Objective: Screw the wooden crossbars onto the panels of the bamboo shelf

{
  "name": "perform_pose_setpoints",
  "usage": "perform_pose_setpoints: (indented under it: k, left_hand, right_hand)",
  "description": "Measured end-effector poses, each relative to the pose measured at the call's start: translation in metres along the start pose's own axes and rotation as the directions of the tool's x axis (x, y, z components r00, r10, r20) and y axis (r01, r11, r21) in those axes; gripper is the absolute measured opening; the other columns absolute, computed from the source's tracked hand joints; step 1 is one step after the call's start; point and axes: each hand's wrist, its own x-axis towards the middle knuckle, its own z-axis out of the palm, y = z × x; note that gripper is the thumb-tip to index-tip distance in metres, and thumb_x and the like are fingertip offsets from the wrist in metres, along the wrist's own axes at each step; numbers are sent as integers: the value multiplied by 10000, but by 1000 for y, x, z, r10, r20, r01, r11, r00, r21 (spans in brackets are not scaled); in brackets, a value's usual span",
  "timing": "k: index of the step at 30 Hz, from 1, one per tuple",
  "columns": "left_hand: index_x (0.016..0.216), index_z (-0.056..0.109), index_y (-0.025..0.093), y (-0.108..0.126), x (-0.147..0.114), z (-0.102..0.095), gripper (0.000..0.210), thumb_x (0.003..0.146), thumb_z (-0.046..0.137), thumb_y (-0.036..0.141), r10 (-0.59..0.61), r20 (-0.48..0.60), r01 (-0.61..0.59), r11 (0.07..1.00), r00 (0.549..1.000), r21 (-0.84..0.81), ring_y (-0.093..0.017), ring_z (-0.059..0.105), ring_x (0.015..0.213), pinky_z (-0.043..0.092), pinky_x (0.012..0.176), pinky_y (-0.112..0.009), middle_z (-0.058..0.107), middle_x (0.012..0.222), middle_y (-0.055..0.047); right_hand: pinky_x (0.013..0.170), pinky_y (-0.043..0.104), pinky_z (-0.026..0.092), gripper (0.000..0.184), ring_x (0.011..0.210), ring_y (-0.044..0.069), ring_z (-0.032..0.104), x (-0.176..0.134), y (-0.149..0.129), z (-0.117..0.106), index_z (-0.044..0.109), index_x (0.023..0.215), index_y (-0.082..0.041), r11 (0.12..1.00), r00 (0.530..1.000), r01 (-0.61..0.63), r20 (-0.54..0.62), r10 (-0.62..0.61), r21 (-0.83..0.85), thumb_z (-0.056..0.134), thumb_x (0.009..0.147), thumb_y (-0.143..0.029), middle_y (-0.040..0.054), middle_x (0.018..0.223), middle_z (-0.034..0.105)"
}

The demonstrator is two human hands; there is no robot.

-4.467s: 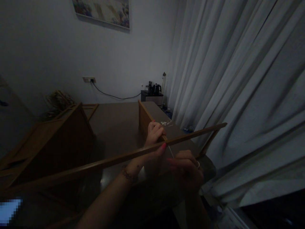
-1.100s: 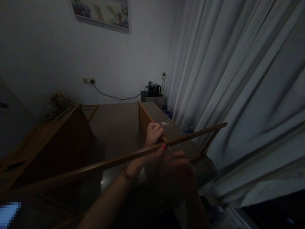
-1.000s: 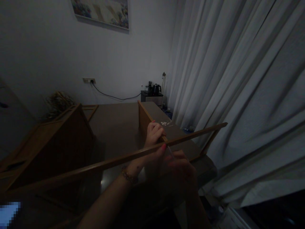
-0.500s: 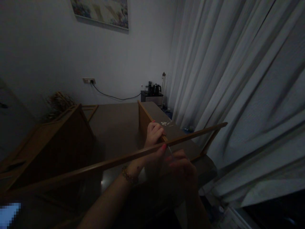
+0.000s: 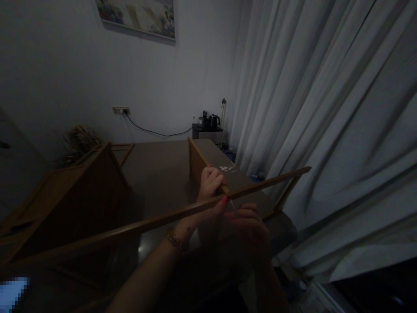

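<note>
Grip shifts on slender rod (image 5: 233, 208) as rail (image 5: 163, 218) holds its place

And the right hand (image 5: 250, 226) has edged in closer to the rail than a few seconds ago, when more of the rod showed; its fingertips look pinched round it, though gloom hides plenty. Left hand (image 5: 211, 181) hasn't budged: fingers wrapped over the top edge of the wooden panel (image 5: 196, 164), thumb against the rail. Panel and rail meet above the table (image 5: 156, 163), rod aimed right there. Same joint, then, so the work seems to be inching along; whether the rod sits deeper, I can't tell.
</note>
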Motion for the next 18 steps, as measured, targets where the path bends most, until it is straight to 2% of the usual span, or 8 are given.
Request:
perform_pose_setpoints:
  k: [6,12,18]
  left_hand:
    - [826,457,211,-3,-1,1,502,903,264,668,27,2,-27,1000,1000,-5,-257,426,933,351,1002,-519,494,833,-64]
    - [829,451,210,-2,-1,-1,517,905,242,677,12,16,-12,1000,1000,5,-257,423,949,361,1003,-517,498,848,-66]
    - [824,451,208,-4,-2,1,487,908,267,651,18,12,-17,1000,1000,-12,-252,421,935,365,984,-500,485,828,-57]
  right_hand:
    - [757,350,460,144,884,182,598,0,-1,4,655,1027,-359,1000,1000,-5,-30,6,28,600,921,-278,-26,962,734]
    - [737,332,464,89,845,171,588,2,-2,5,665,973,-326,1000,999,13,-53,-12,26,587,932,-340,-20,909,728]
    - [743,335,465,73,857,170,588,2,-1,5,645,969,-314,1000,999,23,-41,-22,17,578,938,-309,-20,909,718]
